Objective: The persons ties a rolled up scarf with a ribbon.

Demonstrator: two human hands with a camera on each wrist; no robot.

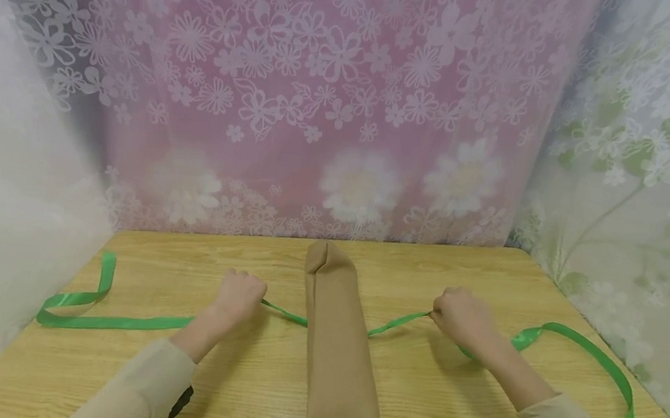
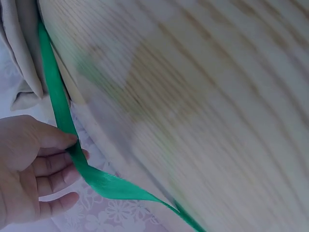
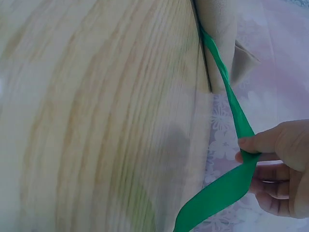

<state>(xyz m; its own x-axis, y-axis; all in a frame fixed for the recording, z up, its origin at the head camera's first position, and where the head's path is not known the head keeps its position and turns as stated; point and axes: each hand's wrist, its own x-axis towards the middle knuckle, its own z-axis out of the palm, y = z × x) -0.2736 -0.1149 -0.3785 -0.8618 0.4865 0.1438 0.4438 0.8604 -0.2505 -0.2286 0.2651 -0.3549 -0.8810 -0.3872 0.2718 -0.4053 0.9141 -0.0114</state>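
Note:
A long folded bundle of tan cloth (image 1: 337, 344) lies lengthwise down the middle of the table. Under it runs a green ribbon (image 1: 399, 321), coming out on both sides. My left hand (image 1: 237, 299) pinches the ribbon between thumb and fingers, left of the bundle; the left wrist view shows the ribbon (image 2: 59, 104) bending at the fingertips. On the other side my right hand (image 1: 465, 319) pinches it the same way, and the ribbon (image 3: 231, 99) stretches from the cloth to those fingers. Both hands are raised a little over the wood.
The ribbon's loose left tail curls on the wooden table (image 1: 172, 267), and its right tail arcs toward the right edge. A pink flowered curtain (image 1: 320, 113) hangs behind the table, with pale sheets (image 1: 633, 197) at either side.

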